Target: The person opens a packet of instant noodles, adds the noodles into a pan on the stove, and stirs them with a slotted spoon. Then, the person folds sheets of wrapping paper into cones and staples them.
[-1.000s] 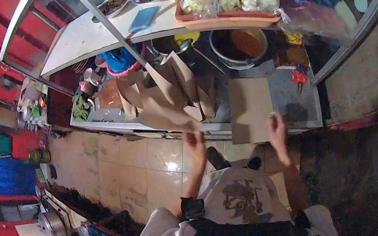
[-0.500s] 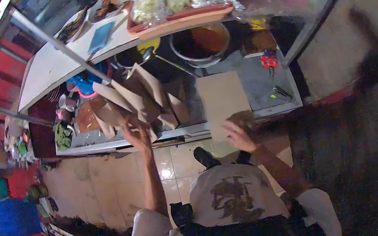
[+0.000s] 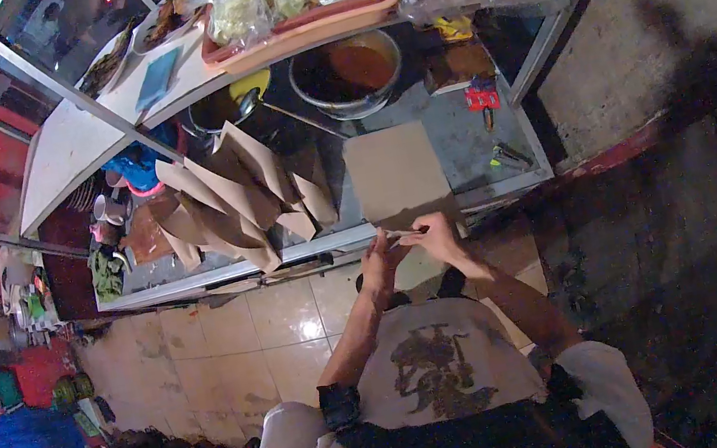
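A flat sheet of brown paper (image 3: 397, 169) lies on the dark counter, its near end reaching over the counter's front edge. At that near end my left hand (image 3: 381, 263) and my right hand (image 3: 435, 237) meet, both with fingers closed in a pinch on the paper. The fingertips partly cover the edge they hold. To the left, several folded brown paper pieces (image 3: 229, 194) stand upright in a loose cluster, with neither hand touching them.
A pot of reddish-brown sauce (image 3: 351, 72) stands behind the sheet, with a long-handled ladle (image 3: 251, 101) beside it. Above, the shelf carries an orange tray (image 3: 297, 38) of bagged pale food. A green-and-black cutter-like item (image 3: 510, 156) lies at right. A metal post (image 3: 568, 0) rises at the right.
My left hand has left the folded paper pieces and moved right to the flat sheet's near edge. My right hand has closed there too. The view has shifted slightly.
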Action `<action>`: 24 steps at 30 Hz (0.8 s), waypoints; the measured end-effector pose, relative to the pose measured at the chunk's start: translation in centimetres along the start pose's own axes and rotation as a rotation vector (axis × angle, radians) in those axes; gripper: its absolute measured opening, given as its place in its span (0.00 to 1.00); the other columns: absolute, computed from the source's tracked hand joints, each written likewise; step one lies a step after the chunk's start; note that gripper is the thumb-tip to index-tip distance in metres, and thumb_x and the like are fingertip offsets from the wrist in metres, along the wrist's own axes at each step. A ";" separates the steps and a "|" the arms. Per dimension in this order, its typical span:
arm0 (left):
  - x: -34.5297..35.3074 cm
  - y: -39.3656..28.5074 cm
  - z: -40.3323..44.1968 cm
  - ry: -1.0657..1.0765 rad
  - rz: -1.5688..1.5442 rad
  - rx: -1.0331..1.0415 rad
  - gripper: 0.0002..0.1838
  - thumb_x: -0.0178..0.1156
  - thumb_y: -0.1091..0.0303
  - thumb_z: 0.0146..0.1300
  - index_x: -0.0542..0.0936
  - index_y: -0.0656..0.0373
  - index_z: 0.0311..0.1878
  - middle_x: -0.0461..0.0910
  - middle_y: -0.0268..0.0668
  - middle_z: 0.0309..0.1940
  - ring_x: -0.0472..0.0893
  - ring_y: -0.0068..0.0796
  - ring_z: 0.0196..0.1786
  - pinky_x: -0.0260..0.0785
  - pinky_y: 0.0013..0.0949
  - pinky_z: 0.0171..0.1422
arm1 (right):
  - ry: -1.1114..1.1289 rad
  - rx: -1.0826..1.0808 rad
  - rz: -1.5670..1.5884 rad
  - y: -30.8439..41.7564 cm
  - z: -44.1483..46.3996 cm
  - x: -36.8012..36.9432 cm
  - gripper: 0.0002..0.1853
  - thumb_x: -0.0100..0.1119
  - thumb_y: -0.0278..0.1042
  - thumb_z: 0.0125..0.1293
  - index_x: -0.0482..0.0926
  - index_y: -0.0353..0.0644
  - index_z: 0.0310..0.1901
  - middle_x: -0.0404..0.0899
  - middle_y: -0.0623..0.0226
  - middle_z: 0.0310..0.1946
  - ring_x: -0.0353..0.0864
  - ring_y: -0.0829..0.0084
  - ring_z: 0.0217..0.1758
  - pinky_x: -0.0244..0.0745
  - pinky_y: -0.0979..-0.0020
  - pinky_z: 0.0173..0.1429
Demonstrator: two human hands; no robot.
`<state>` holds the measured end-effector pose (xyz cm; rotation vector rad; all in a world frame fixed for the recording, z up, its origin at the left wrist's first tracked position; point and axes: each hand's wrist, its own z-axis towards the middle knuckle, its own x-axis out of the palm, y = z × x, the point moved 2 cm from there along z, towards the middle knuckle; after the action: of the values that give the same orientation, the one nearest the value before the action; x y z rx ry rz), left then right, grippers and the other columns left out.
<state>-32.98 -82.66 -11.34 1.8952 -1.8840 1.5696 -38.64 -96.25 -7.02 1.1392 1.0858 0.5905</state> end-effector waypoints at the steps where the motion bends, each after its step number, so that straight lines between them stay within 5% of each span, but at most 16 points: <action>1: 0.1 0.0 -0.1 0.000 0.001 0.000 0.23 0.49 0.54 0.65 0.68 0.67 0.51 0.75 0.45 0.44 0.77 0.38 0.48 0.68 0.35 0.57 | 0.093 0.072 -0.088 -0.5 0.3 -0.6 0.13 0.67 0.37 0.50 0.78 0.34 0.26 0.76 0.68 0.17 0.66 0.81 0.19 0.60 0.74 0.23; 5: -0.9 0.0 -0.5 -0.248 0.161 0.165 0.18 0.53 0.62 0.62 0.67 0.61 0.51 0.74 0.41 0.39 0.78 0.33 0.40 0.72 0.37 0.48 | 0.002 0.435 0.491 0.6 0.4 -1.8 0.12 0.67 0.36 0.50 0.79 0.35 0.25 0.77 0.68 0.18 0.71 0.82 0.21 0.64 0.76 0.25; 8: -1.7 0.7 -1.4 -0.274 0.333 0.286 0.17 0.56 0.66 0.60 0.67 0.59 0.51 0.74 0.38 0.38 0.77 0.30 0.37 0.73 0.38 0.40 | -0.135 -0.011 -0.049 1.3 0.6 -2.9 0.10 0.67 0.32 0.49 0.80 0.38 0.33 0.79 0.63 0.23 0.79 0.75 0.27 0.73 0.77 0.31; 10: -1.9 1.1 -1.6 -0.246 0.391 0.291 0.17 0.57 0.67 0.59 0.67 0.58 0.50 0.74 0.38 0.38 0.77 0.28 0.37 0.73 0.38 0.37 | 0.077 0.092 -0.207 0.7 -0.3 -2.0 0.19 0.68 0.32 0.46 0.76 0.39 0.42 0.79 0.60 0.32 0.80 0.67 0.34 0.74 0.72 0.39; 12: -2.8 2.2 -0.8 -0.301 0.198 0.043 0.17 0.59 0.69 0.57 0.67 0.58 0.48 0.74 0.36 0.36 0.76 0.27 0.36 0.72 0.34 0.34 | 0.208 -0.313 -0.465 1.7 -1.1 -1.0 0.30 0.69 0.35 0.42 0.71 0.42 0.50 0.73 0.58 0.46 0.73 0.62 0.50 0.71 0.64 0.48; 13: -3.0 2.5 -0.4 -0.291 0.203 0.041 0.17 0.59 0.69 0.57 0.67 0.58 0.48 0.74 0.36 0.36 0.76 0.27 0.36 0.72 0.34 0.34 | 0.405 -0.232 -0.711 1.5 -1.4 -0.8 0.34 0.68 0.35 0.41 0.66 0.45 0.53 0.62 0.59 0.57 0.60 0.61 0.63 0.66 0.57 0.55; 15: -3.8 2.9 -0.2 -0.535 0.325 0.060 0.13 0.59 0.68 0.57 0.71 0.56 0.45 0.77 0.36 0.38 0.78 0.32 0.39 0.67 0.34 0.37 | 0.300 -0.323 -0.808 0.1 -2.0 -0.2 0.26 0.62 0.36 0.47 0.68 0.44 0.50 0.62 0.60 0.58 0.58 0.61 0.64 0.64 0.56 0.57; 17: -4.0 2.9 0.0 -0.436 0.194 -0.020 0.12 0.58 0.69 0.58 0.72 0.57 0.44 0.77 0.36 0.38 0.78 0.33 0.39 0.67 0.33 0.37 | 0.178 -0.471 -0.933 -0.1 -3.1 0.0 0.15 0.49 0.33 0.56 0.71 0.44 0.47 0.61 0.63 0.60 0.57 0.59 0.65 0.63 0.57 0.59; 22: -1.0 1.8 -1.5 -0.269 0.018 -0.020 0.09 0.56 0.69 0.59 0.72 0.59 0.42 0.77 0.37 0.37 0.78 0.34 0.40 0.66 0.29 0.34 | 0.116 -0.578 -0.816 -0.8 -3.3 -0.2 0.10 0.53 0.32 0.53 0.75 0.41 0.37 0.70 0.63 0.51 0.64 0.61 0.59 0.65 0.60 0.57; 24: -0.6 1.6 -1.3 -0.199 0.073 0.048 0.12 0.59 0.62 0.58 0.70 0.57 0.39 0.76 0.37 0.36 0.76 0.28 0.28 0.69 0.26 0.33 | 0.065 -0.629 -0.704 -1.8 -3.0 0.1 0.07 0.54 0.32 0.52 0.76 0.40 0.32 0.75 0.62 0.45 0.68 0.62 0.56 0.66 0.61 0.56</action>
<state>-34.85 -81.79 -12.03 2.0970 -2.0319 1.5087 -41.59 -95.50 -8.79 0.1617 1.1516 0.3582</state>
